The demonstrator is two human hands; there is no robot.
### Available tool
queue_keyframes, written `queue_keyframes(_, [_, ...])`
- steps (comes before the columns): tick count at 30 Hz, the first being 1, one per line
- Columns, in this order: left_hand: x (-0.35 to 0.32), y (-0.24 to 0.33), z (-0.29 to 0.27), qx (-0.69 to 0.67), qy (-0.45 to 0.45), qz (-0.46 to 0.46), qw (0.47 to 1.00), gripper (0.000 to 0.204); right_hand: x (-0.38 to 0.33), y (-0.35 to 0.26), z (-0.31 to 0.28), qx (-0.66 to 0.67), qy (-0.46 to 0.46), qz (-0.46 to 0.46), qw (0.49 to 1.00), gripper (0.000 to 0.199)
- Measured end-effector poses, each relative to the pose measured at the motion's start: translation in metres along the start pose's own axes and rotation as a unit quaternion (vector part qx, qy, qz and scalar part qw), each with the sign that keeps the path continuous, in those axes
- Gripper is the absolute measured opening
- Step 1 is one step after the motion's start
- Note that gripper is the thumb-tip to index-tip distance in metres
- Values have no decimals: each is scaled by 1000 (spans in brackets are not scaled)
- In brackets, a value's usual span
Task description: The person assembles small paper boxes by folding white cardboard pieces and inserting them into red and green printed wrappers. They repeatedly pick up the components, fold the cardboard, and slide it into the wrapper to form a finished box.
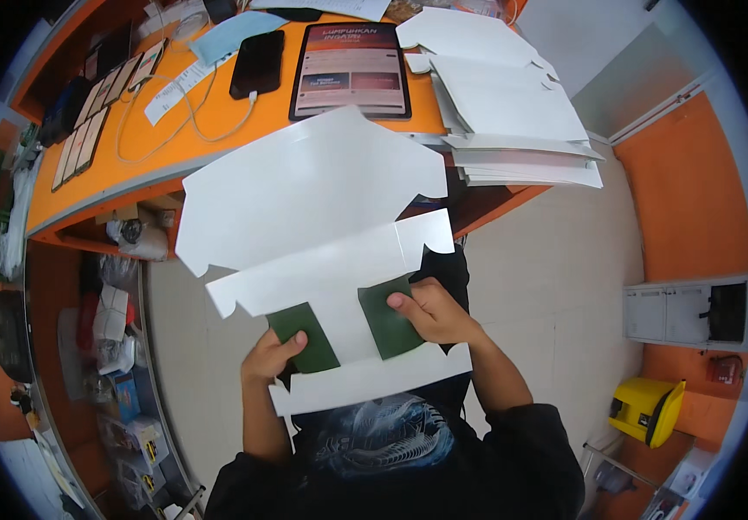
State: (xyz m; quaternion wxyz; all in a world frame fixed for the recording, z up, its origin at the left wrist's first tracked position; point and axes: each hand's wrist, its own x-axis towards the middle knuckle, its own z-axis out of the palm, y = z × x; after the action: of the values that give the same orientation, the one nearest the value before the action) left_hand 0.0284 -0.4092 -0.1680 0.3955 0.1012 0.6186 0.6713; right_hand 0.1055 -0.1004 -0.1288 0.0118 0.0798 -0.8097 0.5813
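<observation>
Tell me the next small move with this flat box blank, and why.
Probably fold the two green flaps inward. The white box blank is unfolded and held in the air, with the left hand and right hand each pinching a green flap, thumbs on top, so those creases are closest to hand.

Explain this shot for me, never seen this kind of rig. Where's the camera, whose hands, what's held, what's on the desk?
One view only: a fisheye camera worn on a person's head, looking down, so straight edges bend. No robot; the forearms from below are the wearer's own. The left hand and right hand both grip a flat, unfolded white carton blank with green flaps, thumbs on the flaps. Beyond it, the orange desk carries a stack of the same white blanks, a tablet, a black phone and a white cable.
</observation>
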Motion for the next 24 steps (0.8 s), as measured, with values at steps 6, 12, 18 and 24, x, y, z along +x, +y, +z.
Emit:
queue_keyframes(6, [-28, 18, -46, 301, 341, -33, 890, 20, 8, -6, -1, 11, 18, 103, 994, 43])
queue_keyframes(12, [-11, 50, 108, 56, 227, 139, 962, 28, 28, -3, 14, 186, -234, 131, 945, 30])
queue_keyframes(18, [15, 34, 85, -63, 64, 73, 993, 32, 18, -1, 18, 75, -257, 91, 959, 26])
queue_keyframes(24, [4, 31, 71, -142, 76, 76, 984, 31, 5, 22, 12, 315, -188, 106, 924, 53])
